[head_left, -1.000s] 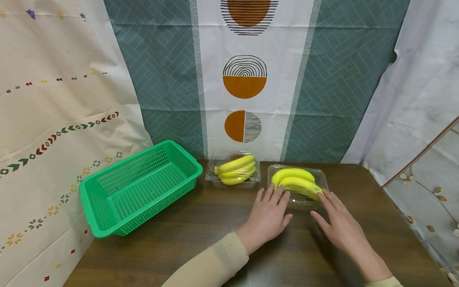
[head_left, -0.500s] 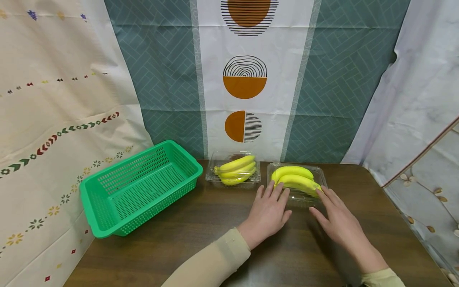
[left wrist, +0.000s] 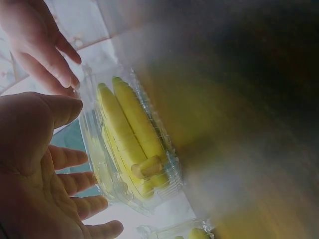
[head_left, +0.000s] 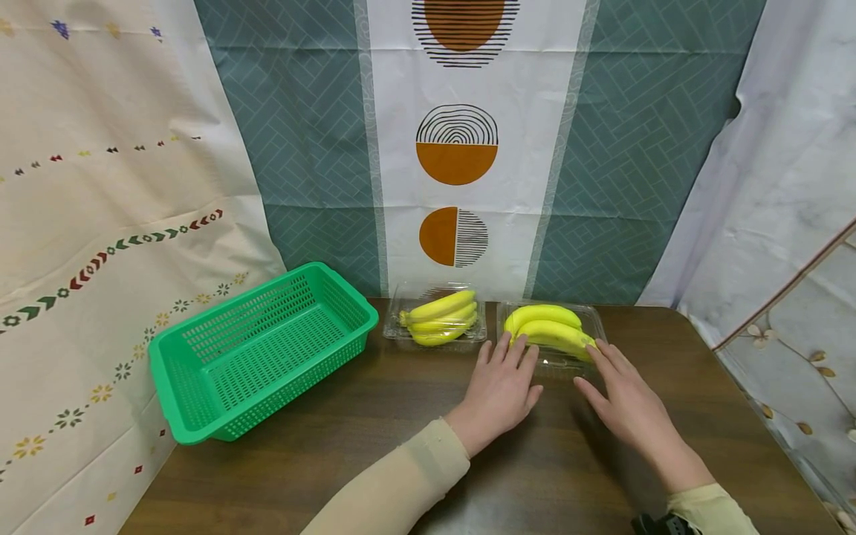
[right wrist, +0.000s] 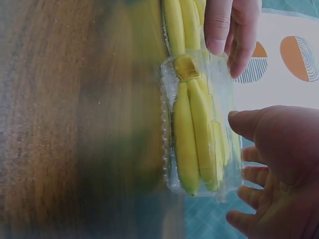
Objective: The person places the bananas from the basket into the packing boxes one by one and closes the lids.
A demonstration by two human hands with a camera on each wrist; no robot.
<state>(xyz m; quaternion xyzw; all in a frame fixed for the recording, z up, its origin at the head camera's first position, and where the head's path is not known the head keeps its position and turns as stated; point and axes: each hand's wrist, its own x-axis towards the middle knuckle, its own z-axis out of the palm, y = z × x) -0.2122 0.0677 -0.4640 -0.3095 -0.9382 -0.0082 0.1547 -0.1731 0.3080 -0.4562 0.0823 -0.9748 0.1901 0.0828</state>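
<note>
A clear plastic clamshell pack [head_left: 594, 321] with a bunch of yellow bananas [head_left: 550, 332] in it lies at the back of the table, right of the middle. My left hand [head_left: 498, 390] has its fingertips on the front left of the pack, fingers straight and spread. On the front right corner rest the fingertips of my right hand [head_left: 627, 405], its thumb held apart. Both wrist views show the lid over the bananas; in the right wrist view the stem end of the bunch [right wrist: 187, 67] points toward my left hand [right wrist: 234, 30].
Left of that pack, close beside it, stands another clear pack [head_left: 394, 327] of bananas [head_left: 438, 319]. A green perforated plastic basket [head_left: 301, 379] sits at the table's left. Behind the brown table [head_left: 374, 416] hangs a patterned curtain [head_left: 307, 134].
Under both hands the right pack has slid a little toward the back and slightly left. The hands moved with it, fingers still straight. The other pack and the basket stayed put.
</note>
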